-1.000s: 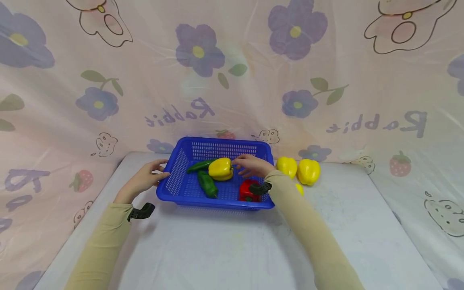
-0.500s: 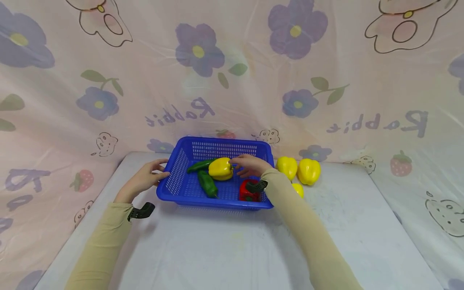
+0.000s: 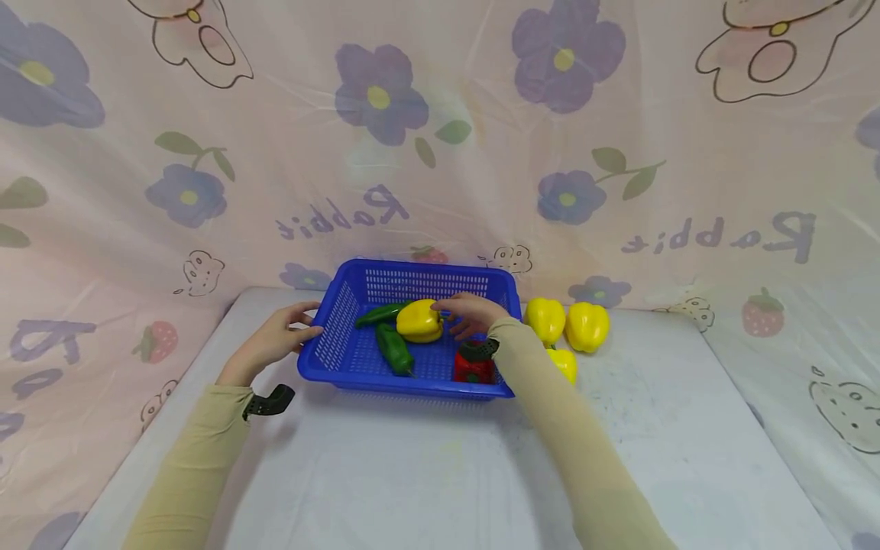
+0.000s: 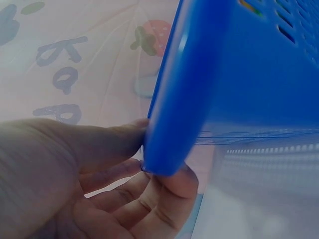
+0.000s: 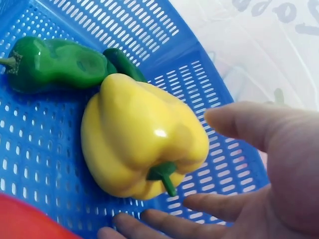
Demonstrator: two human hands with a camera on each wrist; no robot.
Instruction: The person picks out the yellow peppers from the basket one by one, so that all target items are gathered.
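A blue plastic basket (image 3: 412, 386) with slotted walls stands on the table. My left hand (image 3: 275, 336) holds its left rim, thumb on the outside and fingers curled under the lip in the left wrist view. Inside lie a yellow bell pepper (image 3: 418, 321), a long green pepper (image 3: 395, 350), a second green pepper (image 3: 380, 315) and a red bell pepper (image 3: 467, 372) partly hidden by my wrist. My right hand (image 3: 477, 312) is in the basket just right of the yellow pepper. Its fingers are spread and hold nothing; the thumb is near the pepper's side (image 5: 139, 134).
On the white table (image 3: 412, 473), right of the basket, lie yellow bell peppers: one at the back (image 3: 545, 321), one farther right (image 3: 587, 327) and one partly behind my right sleeve (image 3: 565, 365). A printed curtain (image 3: 467, 183) hangs behind the table.
My right hand has shifted slightly left, closer to the yellow bell pepper in the basket. More of the nearest yellow pepper on the table shows beside the sleeve. My left hand stays put.
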